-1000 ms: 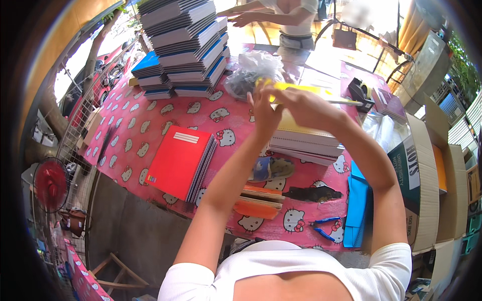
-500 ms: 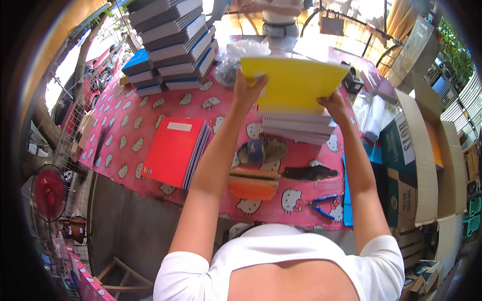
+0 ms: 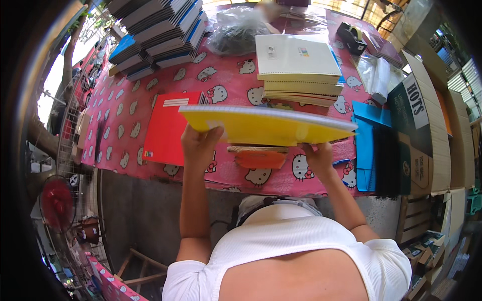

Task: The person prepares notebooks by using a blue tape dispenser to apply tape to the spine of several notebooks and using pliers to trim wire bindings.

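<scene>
A yellow-covered notebook (image 3: 256,128) is held up over the table's near half, tilted so its spiral-bound or page edge faces away. My left hand (image 3: 198,143) grips its left end, thumb on the yellow cover. My right hand (image 3: 317,156) pinches the lower edge towards the right. Beyond it stands a stack of cream-edged notebooks (image 3: 298,60) with a white one on top. To the left lies a small pile of red notebooks (image 3: 168,125), partly covered by the yellow one. Below the yellow notebook is an orange block with a wooden top (image 3: 260,158).
A tall stack of notebooks (image 3: 155,35) rises at the far left, beside a clear plastic bag (image 3: 233,32). A black tape dispenser (image 3: 351,37) sits far right. Blue folders (image 3: 365,160) and an open cardboard box (image 3: 409,130) are on the right.
Both hands have brought the yellow notebook nearer to me and tilted it, away from the stack. The stack's white top now shows. The view has shifted too.
</scene>
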